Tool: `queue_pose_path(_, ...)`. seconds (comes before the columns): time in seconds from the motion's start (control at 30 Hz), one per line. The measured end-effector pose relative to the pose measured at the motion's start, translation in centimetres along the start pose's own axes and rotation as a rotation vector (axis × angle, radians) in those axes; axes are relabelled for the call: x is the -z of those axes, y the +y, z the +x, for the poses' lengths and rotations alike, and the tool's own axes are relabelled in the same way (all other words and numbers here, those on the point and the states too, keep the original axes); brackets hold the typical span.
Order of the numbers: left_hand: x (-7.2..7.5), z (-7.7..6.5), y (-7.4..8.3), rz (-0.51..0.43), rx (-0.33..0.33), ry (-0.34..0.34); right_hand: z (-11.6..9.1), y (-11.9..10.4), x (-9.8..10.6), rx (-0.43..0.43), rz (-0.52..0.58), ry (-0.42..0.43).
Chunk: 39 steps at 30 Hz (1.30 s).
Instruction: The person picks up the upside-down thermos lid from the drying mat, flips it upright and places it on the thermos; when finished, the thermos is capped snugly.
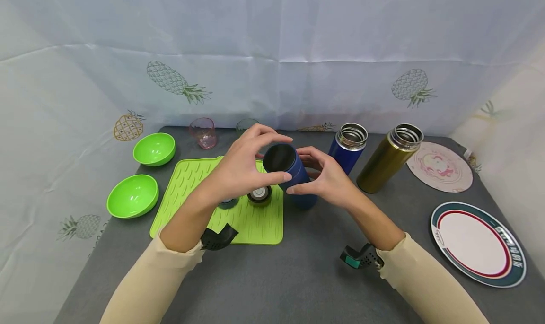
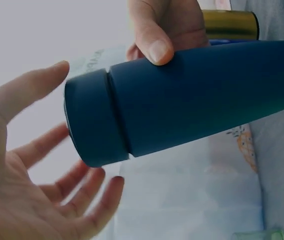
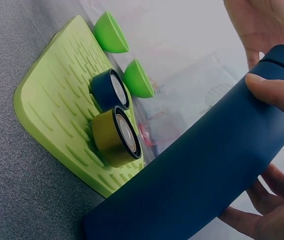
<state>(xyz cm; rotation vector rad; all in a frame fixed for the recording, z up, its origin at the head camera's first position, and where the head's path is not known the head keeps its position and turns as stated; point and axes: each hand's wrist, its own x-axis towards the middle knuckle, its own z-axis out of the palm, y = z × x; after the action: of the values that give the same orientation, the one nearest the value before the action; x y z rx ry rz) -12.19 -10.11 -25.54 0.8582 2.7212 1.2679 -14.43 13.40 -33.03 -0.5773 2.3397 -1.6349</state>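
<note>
A dark blue thermos bottle (image 1: 301, 177) with its lid (image 2: 92, 120) on stands at the right edge of the green mat, its base at the tabletop. My right hand (image 1: 328, 178) holds the bottle's upper body, thumb on the near side and fingers around the far side. Around the lid, my left hand (image 1: 240, 165) spreads its fingers and thumb loosely; in the left wrist view some fingertips are at the lid's rim, and firm contact is not visible. On the mat (image 1: 193, 187) sit a gold lid (image 3: 111, 137) and a blue lid (image 3: 102, 90).
Right of the hands stand a lidless blue thermos (image 1: 347, 149) and a lidless gold thermos (image 1: 385, 163). Further right lie a pink round mat (image 1: 440, 168) and a plate (image 1: 474, 243). Two green bowls (image 1: 154, 149) sit left; a pink glass (image 1: 204, 134) and a clear glass (image 1: 247, 123) stand behind.
</note>
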Motion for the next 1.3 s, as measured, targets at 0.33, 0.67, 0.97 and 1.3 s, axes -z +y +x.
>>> queue_pose_path(0.33,-0.4,0.0,0.7,0.087,0.122,0.030,0.0,-0.2,-0.1,0.025,0.010,-0.002)
queue_pose_path(0.67,0.0,0.6,-0.3,0.013,0.033,-0.044,0.0,-0.1,-0.2,0.006,0.012,-0.001)
queue_pose_path(0.97,0.3,0.9,-0.7,-0.008,-0.058,-0.102,-0.1,-0.2,-0.1,-0.007,-0.003,0.005)
queue_pose_path(1.3,0.5,0.8,-0.8,-0.004,-0.121,-0.137,-0.2,-0.2,-0.1,-0.011,-0.014,0.001)
